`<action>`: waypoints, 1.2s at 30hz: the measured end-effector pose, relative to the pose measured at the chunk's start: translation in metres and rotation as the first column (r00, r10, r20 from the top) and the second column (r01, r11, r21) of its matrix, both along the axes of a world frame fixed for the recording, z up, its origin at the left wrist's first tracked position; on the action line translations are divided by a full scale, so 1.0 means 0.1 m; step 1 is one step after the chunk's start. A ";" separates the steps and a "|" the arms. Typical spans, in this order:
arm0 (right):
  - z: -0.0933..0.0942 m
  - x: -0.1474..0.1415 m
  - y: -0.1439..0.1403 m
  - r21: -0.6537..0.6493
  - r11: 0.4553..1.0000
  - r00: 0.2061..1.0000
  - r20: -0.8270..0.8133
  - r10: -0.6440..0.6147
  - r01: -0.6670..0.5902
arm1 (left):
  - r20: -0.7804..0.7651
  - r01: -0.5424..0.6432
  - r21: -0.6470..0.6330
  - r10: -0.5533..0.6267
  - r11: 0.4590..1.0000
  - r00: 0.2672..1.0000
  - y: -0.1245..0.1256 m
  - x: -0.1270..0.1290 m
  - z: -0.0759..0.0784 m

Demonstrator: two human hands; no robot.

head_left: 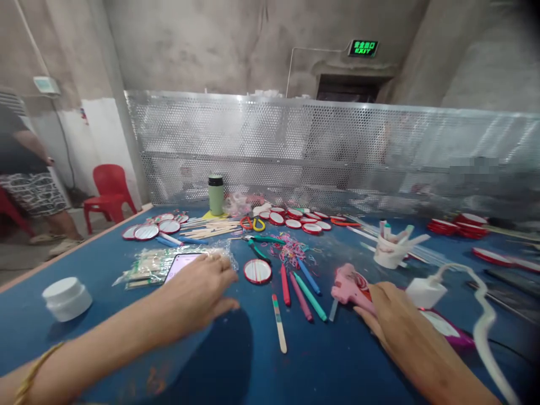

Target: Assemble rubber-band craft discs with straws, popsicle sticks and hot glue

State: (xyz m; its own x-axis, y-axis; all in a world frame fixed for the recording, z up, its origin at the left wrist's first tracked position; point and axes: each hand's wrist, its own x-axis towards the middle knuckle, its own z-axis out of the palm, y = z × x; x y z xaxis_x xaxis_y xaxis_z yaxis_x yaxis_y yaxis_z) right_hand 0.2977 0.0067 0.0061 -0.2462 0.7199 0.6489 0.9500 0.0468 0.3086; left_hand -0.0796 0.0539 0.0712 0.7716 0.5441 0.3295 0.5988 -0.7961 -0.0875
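The left hand lies palm-down, fingers loosely spread, over a phone on clear plastic packets toward the table's left edge; the phone's lower part is hidden. The right hand grips a pink glue gun near the front edge; its fingers are hidden. A white cable runs out of view at the bottom right.

Glue gun under right hand, sticks just left of it. Phone under left hand, jar far left, flask behind, all on counter.
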 end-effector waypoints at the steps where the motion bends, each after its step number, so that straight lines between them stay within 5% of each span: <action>1: 0.03 0.00 -0.04 -0.025 1.000 0.999 0.039 -0.001 0.002 | -0.037 -0.049 -0.007 0.048 0.999 0.998 0.15 0.04 0.05; 8: 0.31 -0.46 -0.30 0.015 0.990 0.990 -0.026 0.138 -0.137 | -0.208 -0.145 -0.177 0.107 0.974 0.972 0.95 0.59 0.00; 17: 0.42 -0.89 -0.18 0.050 0.933 0.925 -0.126 0.359 -0.355 | -0.219 -0.175 -0.327 0.105 0.929 0.970 1.08 0.76 -0.03; 23: 0.47 -0.95 -0.15 -0.003 0.904 0.880 -0.231 0.416 -0.428 | -0.084 -0.178 -0.177 0.166 0.968 0.983 0.67 0.61 -0.02; 30: 0.39 -1.03 -0.24 -0.131 0.761 0.729 -0.424 0.537 -0.636 | 0.087 -0.153 -0.331 0.191 0.931 0.978 -0.15 0.55 -0.18; 34: 0.32 -1.00 -0.30 -0.212 0.675 0.688 -0.428 0.587 -0.707 | 0.183 -0.082 -0.388 0.164 0.918 0.969 -0.33 0.60 -0.23; 36: 0.24 -0.97 -0.33 -0.241 0.673 0.702 -0.412 0.582 -0.699 | 0.209 -0.045 -0.388 0.136 0.921 0.968 -0.38 0.61 -0.24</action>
State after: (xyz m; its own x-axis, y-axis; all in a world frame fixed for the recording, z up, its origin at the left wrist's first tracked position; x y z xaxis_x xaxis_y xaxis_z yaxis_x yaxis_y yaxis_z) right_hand 0.2008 -0.0261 0.0303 -0.5874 0.6379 0.4980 0.6762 0.7250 -0.1311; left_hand -0.0181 0.0160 0.0472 0.6418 0.7262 0.2464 0.6371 -0.6838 0.3557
